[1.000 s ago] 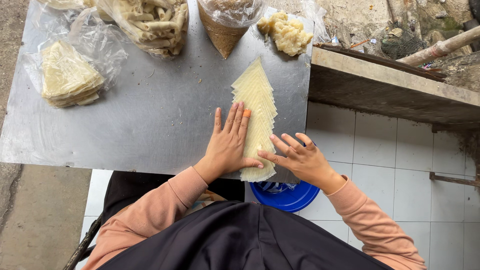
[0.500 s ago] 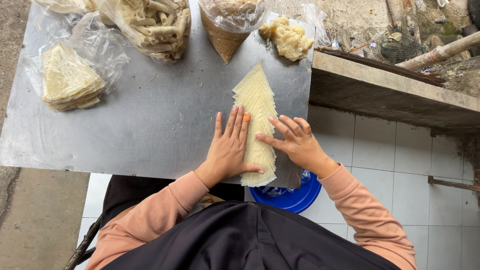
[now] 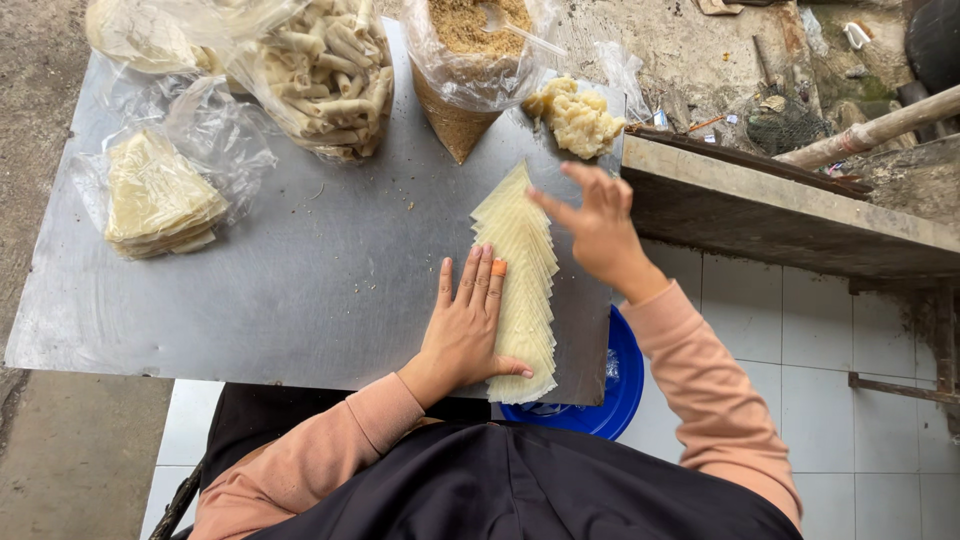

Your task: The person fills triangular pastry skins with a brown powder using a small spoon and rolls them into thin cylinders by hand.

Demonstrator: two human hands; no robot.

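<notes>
- Against the two earlier pictures, the right hand [image 3: 598, 228] has left the near end of the fanned stack of pale wrappers [image 3: 520, 285] and now sits over the stack's far, pointed end, at its right edge.
- The left hand [image 3: 468, 325] has kept its place: flat on the stack's left side, palm down, thumb crossing the near end of the wrappers.
- The stack itself lies as it did, a long tapering fan on the metal table [image 3: 300, 290], its blunt end at the table's near edge and its tip pointing away from the person.
- Left hand: fingers straight and spread, pressing down, closed round nothing. One fingertip carries an orange covering.
- Right hand: fingers loosely spread and slightly curled, holding nothing; whether the tips touch the top sheets I cannot tell.
- So the stack runs between the two hands, the left one on its near half, the right one above its far half.
- Just beyond the stack's tip lies a lump of pale dough-like filling [image 3: 578, 120], and left of that lump a clear bag of brown crumbs [image 3: 462, 70].
- Further left of the stack stands a bag of rolled pastries [image 3: 325, 75]; well to the stack's left lies a bagged pile of wrappers [image 3: 160, 200].
- Under the table's edge, below the stack's near end, a blue basin [image 3: 612, 390] shows.
</notes>
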